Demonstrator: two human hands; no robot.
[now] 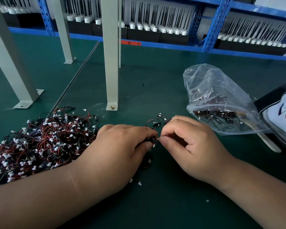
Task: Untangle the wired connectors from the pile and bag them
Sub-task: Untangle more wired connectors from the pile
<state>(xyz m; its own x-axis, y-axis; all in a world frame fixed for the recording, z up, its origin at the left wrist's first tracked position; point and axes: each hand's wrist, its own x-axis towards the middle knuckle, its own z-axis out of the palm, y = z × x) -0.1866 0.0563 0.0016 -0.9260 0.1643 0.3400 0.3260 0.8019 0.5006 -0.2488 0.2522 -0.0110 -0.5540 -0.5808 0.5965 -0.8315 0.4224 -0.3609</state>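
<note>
Two hands (122, 146) (191, 146), one pile (40, 146) of wired connectors (156, 123), one plastic bag (221, 103).

The left hand (122, 146) and right hand (193, 149) are bare, with short nails.

The scene is lit evenly and brightly from overhead, so only faint, soft shadows are cast on the green mat (155, 83) under the left hand (120, 146) and right hand (193, 146). White glare is thrown off the clear bag (213, 90) at the right. Straight lines are bowed by wide-angle distortion towards the edges, and the blue shelving (172, 46) along the top is rendered slightly soft.
</note>
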